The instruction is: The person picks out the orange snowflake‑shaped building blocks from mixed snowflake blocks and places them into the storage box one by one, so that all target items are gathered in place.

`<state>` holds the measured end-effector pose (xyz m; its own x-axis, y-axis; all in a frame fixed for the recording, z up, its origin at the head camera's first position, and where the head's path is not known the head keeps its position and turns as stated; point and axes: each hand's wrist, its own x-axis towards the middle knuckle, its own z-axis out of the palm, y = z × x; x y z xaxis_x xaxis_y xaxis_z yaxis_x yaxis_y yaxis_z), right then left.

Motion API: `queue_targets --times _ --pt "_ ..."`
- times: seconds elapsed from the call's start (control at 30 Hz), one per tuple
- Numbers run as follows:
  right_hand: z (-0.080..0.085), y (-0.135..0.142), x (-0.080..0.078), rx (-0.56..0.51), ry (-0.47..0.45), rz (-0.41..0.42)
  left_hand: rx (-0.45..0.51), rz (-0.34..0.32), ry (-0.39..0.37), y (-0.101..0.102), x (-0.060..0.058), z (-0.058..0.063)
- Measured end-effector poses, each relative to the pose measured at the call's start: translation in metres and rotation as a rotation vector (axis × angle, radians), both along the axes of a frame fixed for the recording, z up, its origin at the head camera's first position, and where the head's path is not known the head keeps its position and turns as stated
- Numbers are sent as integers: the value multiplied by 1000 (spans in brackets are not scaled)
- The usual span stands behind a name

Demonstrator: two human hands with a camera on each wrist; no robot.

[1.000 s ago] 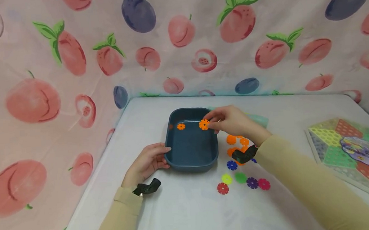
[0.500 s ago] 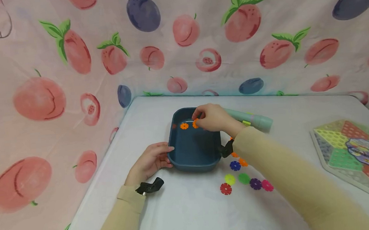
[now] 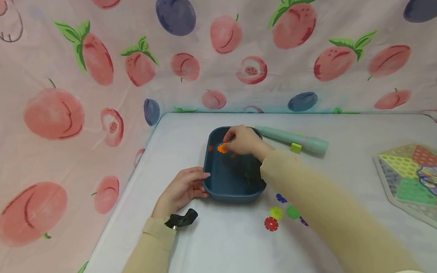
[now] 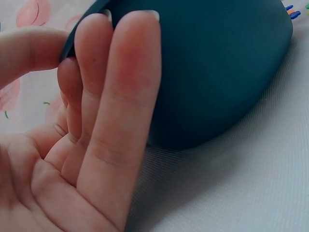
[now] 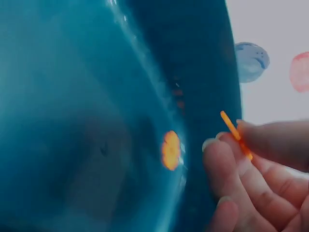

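Note:
A dark blue-green rectangular tray [image 3: 225, 178] sits on the white table. My left hand [image 3: 185, 185] holds its near left side, thumb over the rim and fingers against the outer wall [image 4: 217, 77]. Over the tray's far part, my right hand [image 3: 244, 142] pinches a thin orange notched disc [image 5: 230, 125] between thumb and fingers, seen edge-on in the right wrist view. Another orange disc [image 5: 170, 151] lies in the tray near its far wall. In the head view the orange colour at the right fingertips overlaps that spot.
Right of the tray lie loose notched discs: red [image 3: 271, 224], yellow [image 3: 276, 213], green [image 3: 292, 211] and blue [image 3: 281, 198]. The right sleeve covers others. Behind are a pale green stick [image 3: 315, 146] and a yellow-green block [image 3: 296, 148]. A colourful perforated board [image 3: 411, 190] lies far right.
My right hand has moved left from the tray's right rim to over its far part, carrying the orange disc. The left hand keeps its hold. The head view has turned slightly left.

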<state>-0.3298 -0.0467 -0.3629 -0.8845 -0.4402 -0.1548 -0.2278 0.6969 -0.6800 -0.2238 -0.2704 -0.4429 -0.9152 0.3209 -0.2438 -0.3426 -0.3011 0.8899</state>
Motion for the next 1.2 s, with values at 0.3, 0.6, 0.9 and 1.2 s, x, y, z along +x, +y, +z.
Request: queue_targets --times 0.3,0.6,0.9,1.2 --pt "-28 -6 -5 17 -95 -137 -3 -2 11 0 -1 1" --pt "-44 -12 -8 106 -46 -111 -14 1 7 1 0 3" --pt "-45 -16 -4 210 -3 -92 -14 6 22 0 3 4" --pt "-46 -13 -5 212 -19 -86 -19 13 11 1 3 4"
